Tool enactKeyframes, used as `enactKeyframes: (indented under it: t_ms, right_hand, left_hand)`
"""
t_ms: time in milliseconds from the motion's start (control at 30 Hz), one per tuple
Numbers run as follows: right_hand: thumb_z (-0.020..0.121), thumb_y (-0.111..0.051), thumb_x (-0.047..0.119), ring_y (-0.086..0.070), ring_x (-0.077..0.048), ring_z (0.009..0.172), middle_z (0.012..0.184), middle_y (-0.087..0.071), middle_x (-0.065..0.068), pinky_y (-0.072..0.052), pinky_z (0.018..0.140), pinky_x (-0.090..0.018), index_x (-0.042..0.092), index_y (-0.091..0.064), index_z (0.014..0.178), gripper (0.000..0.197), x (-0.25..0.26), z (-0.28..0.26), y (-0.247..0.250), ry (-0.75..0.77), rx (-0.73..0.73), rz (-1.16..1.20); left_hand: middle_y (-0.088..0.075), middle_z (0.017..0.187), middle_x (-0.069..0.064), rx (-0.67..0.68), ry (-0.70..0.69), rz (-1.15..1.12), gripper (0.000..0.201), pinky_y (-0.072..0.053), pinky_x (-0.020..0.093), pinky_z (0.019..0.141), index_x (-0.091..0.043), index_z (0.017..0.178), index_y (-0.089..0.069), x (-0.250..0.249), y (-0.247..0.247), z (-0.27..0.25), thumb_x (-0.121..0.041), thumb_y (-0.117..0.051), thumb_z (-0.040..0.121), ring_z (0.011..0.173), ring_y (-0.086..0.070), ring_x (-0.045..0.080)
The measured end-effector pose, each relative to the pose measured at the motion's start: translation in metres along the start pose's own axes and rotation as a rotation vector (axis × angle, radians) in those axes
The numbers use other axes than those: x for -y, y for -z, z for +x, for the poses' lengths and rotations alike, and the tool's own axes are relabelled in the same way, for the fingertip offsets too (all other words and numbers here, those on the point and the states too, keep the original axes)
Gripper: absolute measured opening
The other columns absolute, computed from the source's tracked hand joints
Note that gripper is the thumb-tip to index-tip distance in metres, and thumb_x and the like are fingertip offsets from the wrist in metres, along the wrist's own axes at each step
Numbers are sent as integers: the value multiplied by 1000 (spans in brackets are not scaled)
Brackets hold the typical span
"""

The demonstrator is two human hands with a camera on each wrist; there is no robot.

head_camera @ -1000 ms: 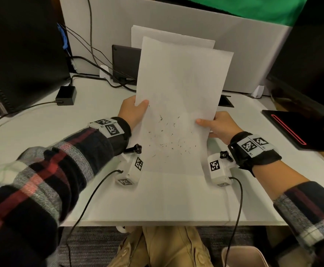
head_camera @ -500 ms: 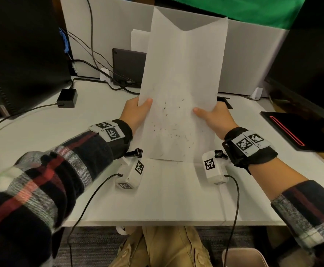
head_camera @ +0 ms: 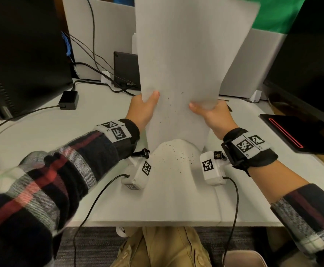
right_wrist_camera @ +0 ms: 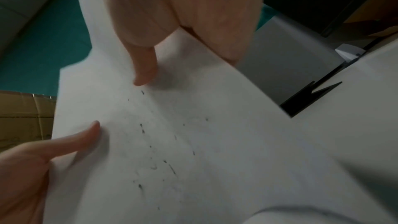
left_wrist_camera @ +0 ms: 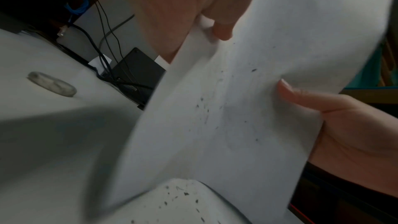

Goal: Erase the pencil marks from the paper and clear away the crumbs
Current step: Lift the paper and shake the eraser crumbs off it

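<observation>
paper held near upright over the desk, bowed inward, lower edge just above the surface. left hand pinches the left edge, thumb on the near face; right hand pinches the right edge the same way. most of the sheet rises above both grips. dark crumbs lie scattered on the desk below; a few cling to the sheet.

Head view: even, moderately bright; wide-angle bending at edges; left sleeve motion-blurred. Wrist views: dimmer, soft, grainy. Paper edges smeared; it casts a broad shadow on the table.
</observation>
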State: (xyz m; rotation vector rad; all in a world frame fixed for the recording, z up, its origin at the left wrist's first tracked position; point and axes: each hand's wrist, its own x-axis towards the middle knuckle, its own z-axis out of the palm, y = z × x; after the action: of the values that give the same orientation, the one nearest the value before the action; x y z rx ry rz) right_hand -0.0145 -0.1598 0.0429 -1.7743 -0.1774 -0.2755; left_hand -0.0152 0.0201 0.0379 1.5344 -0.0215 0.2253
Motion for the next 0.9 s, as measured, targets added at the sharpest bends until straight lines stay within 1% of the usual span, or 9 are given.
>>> enactKeyframes:
  t_ms: [67,167,300,433,533,600,700,767,900]
  right_hand:
    - [81,-68,10,-63,-13,96,99,-67,0,-48,94,-31,10,-65,104,22,-1,-2,-2,-6,53,-26]
    - [81,-68,11,-63,-7,90,93,-66,6,-49,87,-24,12,-65,99,18,0,-1,-2,0,33,-9]
    - [80,-70,10,-62,1,80,91,-65,6,-51,78,-15,9,-64,101,22,2,4,2,30,-135,51]
    - [79,-71,9,-62,-1,79,89,-64,5,-52,75,-14,12,-63,97,20,5,6,4,44,-215,89]
    - [79,-71,9,-63,-6,82,92,-66,1,-52,82,-22,6,-65,100,21,5,4,-2,32,-155,57]
    - [79,-71,9,-64,-6,81,90,-66,2,-53,80,-22,3,-65,101,23,5,3,-4,36,-123,25]
    - [80,-70,9,-62,-9,82,95,-65,0,-51,75,-15,3,-65,104,26,6,8,0,39,-241,28]
    - [80,-70,10,-62,-11,84,98,-65,-3,-50,73,-13,1,-64,106,28,7,12,3,40,-292,35]
    - [79,-70,9,-63,-3,78,90,-66,2,-53,75,-18,4,-64,102,24,6,7,-1,48,-174,29]
  left_hand:
    - [-58,123,8,17,-9,6,36,-44,28,93,-6,127,-53,-1,-1,0,-25,-47,97,113,-55,20]
    - [-59,116,4,21,-35,0,35,-43,24,88,-4,126,-54,-3,-2,-1,-22,-47,97,107,-56,17]
    - [-60,114,4,-89,-85,0,33,-43,24,92,-3,124,-56,-5,2,5,-20,-48,97,105,-55,15]
    - [-61,120,9,-148,-99,5,32,-42,22,90,-2,122,-57,-6,6,11,-21,-49,97,110,-56,18]
    - [-59,116,3,-103,-101,16,33,-42,17,85,-4,126,-54,-6,3,10,-21,-48,97,103,-53,10]
    - [-57,110,-3,-68,-97,25,32,-43,16,82,-6,126,-54,-6,2,8,-21,-47,98,101,-53,9]
    - [-61,114,3,-147,-122,29,31,-44,26,95,-5,122,-58,-5,3,12,-20,-50,96,110,-56,18]
    - [-61,116,5,-154,-137,19,30,-43,28,97,-4,121,-58,-8,4,13,-19,-50,96,109,-57,18]
    - [-59,101,-6,-25,-142,24,28,-46,16,77,-5,120,-57,-11,-2,8,-18,-49,97,88,-56,4]
